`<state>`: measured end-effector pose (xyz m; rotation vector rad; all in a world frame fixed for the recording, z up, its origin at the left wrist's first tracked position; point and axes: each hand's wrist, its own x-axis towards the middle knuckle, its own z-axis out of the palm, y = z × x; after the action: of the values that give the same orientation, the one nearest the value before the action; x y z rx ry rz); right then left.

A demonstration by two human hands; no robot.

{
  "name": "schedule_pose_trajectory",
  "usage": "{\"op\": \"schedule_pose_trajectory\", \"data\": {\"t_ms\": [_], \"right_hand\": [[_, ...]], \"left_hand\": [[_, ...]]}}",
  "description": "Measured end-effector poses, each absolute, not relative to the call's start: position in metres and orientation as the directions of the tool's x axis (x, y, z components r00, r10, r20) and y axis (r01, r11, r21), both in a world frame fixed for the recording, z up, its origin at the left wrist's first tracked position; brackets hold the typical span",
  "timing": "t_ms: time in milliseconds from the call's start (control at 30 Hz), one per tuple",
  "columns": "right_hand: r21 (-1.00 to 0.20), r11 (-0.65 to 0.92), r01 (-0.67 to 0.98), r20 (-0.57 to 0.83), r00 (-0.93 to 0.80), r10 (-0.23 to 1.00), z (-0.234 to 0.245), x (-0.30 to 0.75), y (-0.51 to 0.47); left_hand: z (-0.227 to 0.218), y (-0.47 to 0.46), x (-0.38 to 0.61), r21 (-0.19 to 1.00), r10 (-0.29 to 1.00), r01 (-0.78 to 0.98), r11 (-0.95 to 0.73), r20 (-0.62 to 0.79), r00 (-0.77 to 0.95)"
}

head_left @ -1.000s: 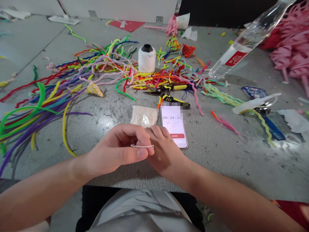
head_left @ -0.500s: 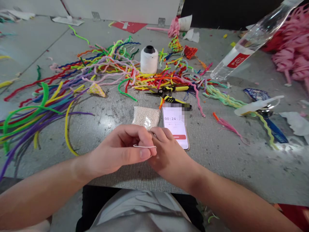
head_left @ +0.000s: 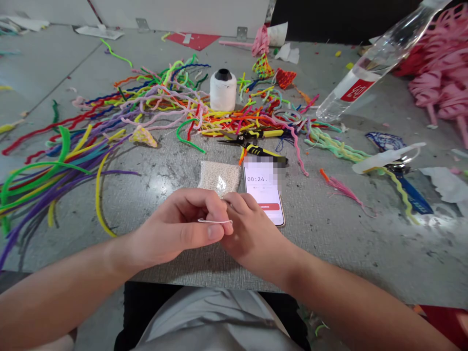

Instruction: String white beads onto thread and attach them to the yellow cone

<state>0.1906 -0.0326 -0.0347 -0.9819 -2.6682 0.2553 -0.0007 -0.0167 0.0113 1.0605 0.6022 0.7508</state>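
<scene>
Near the front edge of the table (head_left: pixel 329 234), we hold our two hands together. Our left hand (head_left: pixel 179 231) pinches a short white thread (head_left: pixel 215 221) that runs across its thumb. Our right hand (head_left: pixel 252 234) is curled against those fingertips, and we cannot tell whether it grips the thread. Just beyond lie a phone (head_left: pixel 263 192) and a bag of beads (head_left: pixel 219 176), with pipe cleaners (head_left: pixel 73 161) farther back.

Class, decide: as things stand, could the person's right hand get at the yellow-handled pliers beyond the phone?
Probably yes: only the flat phone lies between the right hand and the pliers. But it shares a pinched white thread with the left hand.
</scene>
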Motion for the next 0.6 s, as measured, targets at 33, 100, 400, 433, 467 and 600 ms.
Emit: {"op": "schedule_pose_trajectory", "data": {"t_ms": [33, 100, 400, 433, 467, 600], "right_hand": [[-0.258, 0.751, 0.608, 0.204, -0.725, 0.658, -0.0355, 0.1907, -0.0328], [-0.240, 0.754, 0.611, 0.200, -0.729, 0.654, -0.0365, 0.1909, -0.0332], [-0.233, 0.763, 0.603, 0.215, -0.733, 0.645, -0.0428, 0.1865, -0.0342], [-0.222, 0.768, 0.600, 0.221, -0.736, 0.639, -0.0438, 0.1859, -0.0342], [-0.215, 0.772, 0.598, 0.225, -0.739, 0.635, -0.0446, 0.1855, -0.0341], [-0.203, 0.772, 0.602, 0.253, -0.729, 0.636, -0.0444, 0.1859, -0.0326]], "left_hand": [[0.0116, -0.0169, -0.0008, 0.923, 0.788, -0.251, 0.291, -0.083, 0.610], [0.0120, -0.0170, -0.0008, 0.923, 0.790, -0.248, 0.294, -0.088, 0.607], [0.0129, -0.0154, 0.0014, 0.927, 0.798, -0.235, 0.293, -0.101, 0.595], [0.0133, -0.0155, 0.0015, 0.929, 0.799, -0.228, 0.291, -0.105, 0.592], [0.0136, -0.0156, 0.0015, 0.931, 0.801, -0.222, 0.289, -0.108, 0.589], [0.0140, -0.0160, 0.0015, 0.935, 0.804, -0.215, 0.281, -0.107, 0.585]]}}
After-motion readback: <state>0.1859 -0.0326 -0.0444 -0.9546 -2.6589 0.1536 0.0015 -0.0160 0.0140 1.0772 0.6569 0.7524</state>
